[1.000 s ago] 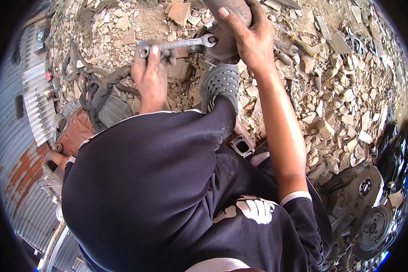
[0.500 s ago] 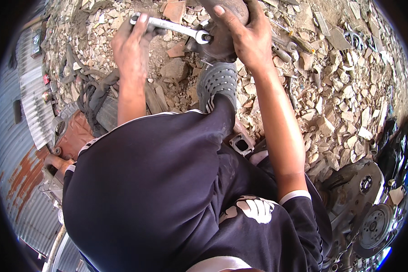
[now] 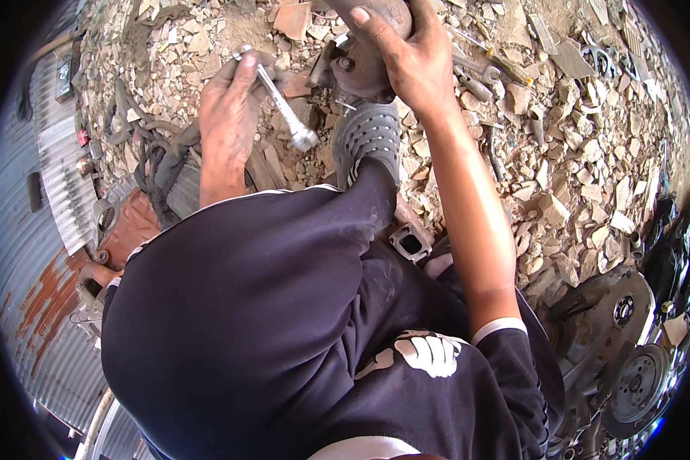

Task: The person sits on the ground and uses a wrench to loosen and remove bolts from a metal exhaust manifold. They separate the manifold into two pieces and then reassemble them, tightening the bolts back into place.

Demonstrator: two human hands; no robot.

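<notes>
My left hand (image 3: 230, 107) is closed on one end of a silver combination wrench (image 3: 280, 100), whose other end points down and right, apart from any bolt. My right hand (image 3: 422, 65) wraps around a dark, rusty cast metal part (image 3: 368, 61), thumb on top and fingers over its far side. On the part's left side a bolt head (image 3: 346, 64) shows. The part's upper end runs out of the picture. Just beneath it is my grey perforated shoe (image 3: 369, 134), with a thin metal pin or bolt (image 3: 346, 105) sticking out between them.
Broken stone and tile rubble (image 3: 560, 176) covers the ground. Right of the part lie a yellow-tipped screwdriver (image 3: 510, 67) and other tools. Black hoses (image 3: 157, 153) and a reddish metal casting (image 3: 134, 222) sit at left, beside corrugated sheet (image 3: 23, 253). Engine parts (image 3: 629, 376) stand lower right.
The wrench has come off the bolt on the metal part and swung downward in my left hand. My right hand still holds the part, shifted slightly left.
</notes>
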